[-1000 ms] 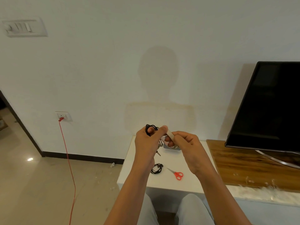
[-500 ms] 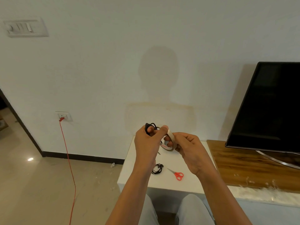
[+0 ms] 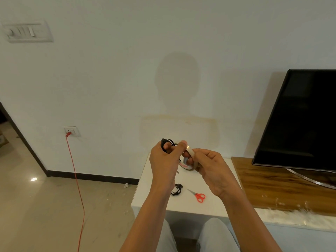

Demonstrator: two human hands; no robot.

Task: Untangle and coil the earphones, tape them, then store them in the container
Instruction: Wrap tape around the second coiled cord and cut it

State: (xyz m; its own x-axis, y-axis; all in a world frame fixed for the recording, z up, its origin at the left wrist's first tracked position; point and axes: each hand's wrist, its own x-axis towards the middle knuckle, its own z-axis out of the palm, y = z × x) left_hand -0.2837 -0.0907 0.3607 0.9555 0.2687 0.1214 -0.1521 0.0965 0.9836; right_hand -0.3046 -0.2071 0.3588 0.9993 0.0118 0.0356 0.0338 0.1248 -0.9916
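Above the red-handled scissors (image 3: 199, 195) on the white surface (image 3: 209, 204), the left hand (image 3: 164, 160) grips a black coiled earphone bundle (image 3: 166, 142); the right hand (image 3: 212, 170) clamps a beige tape roll (image 3: 190, 155). Taping step under way; next, presumably, drawing out a strip to cut.

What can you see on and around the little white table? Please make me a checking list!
Surface: small white table, against the wall.
Job's things: black coiled earphones and beige tape roll, both held above the table; second black earphone bundle and red-handled scissors lying on it; container not clearly seen.
Clutter: small white scrap on the floor.
Grips: left hand grips the coiled earphones; right hand holds the tape roll.
Cables: thin red cable from white wall socket to floor.
Surroundings: black flat television on brown wooden shelf.
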